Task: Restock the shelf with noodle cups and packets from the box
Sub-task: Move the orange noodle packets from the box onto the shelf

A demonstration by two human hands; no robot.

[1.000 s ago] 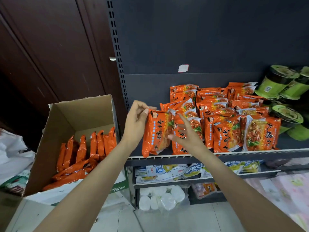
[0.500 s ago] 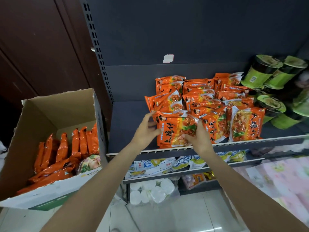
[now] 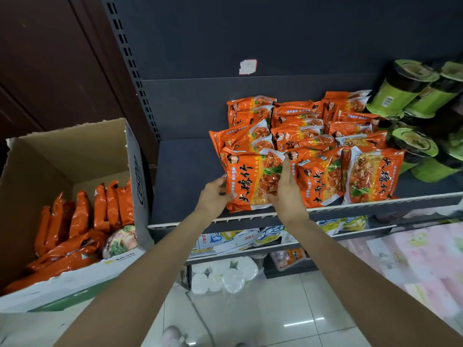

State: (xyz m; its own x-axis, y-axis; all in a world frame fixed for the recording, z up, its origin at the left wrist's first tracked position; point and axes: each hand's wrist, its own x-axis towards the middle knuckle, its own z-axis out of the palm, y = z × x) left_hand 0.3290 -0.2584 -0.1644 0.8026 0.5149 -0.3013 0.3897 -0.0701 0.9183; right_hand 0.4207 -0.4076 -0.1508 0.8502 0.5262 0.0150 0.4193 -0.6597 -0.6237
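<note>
- The orange noodle packet (image 3: 253, 181) is now standing face-out at the front left of the shelf (image 3: 185, 171), touching the next front packet (image 3: 318, 181); a second ago it was being held edge-on out at the shelf's front edge, so it is being turned and pushed into the row.
- The left hand (image 3: 213, 199) is touching the packet's lower left edge with loosely bent fingers; a moment back it was pinching the top corner, so the grip is loosening.
- The right hand (image 3: 284, 189) is lying against the packet's right edge, fingers nearly straight and pointing up between this packet and its neighbour; it is pressing rather than gripping, and it is sitting lower and closer than a second ago.
- For the task, this packet is looking as good as placed, and the front row is growing leftward.
- The cardboard box (image 3: 75, 156) beside the shelf is still holding many orange packets (image 3: 100, 211), so plenty of restocking is remaining.
- Green noodle cups (image 3: 411, 86) are lying stacked at the right end of the shelf.
</note>
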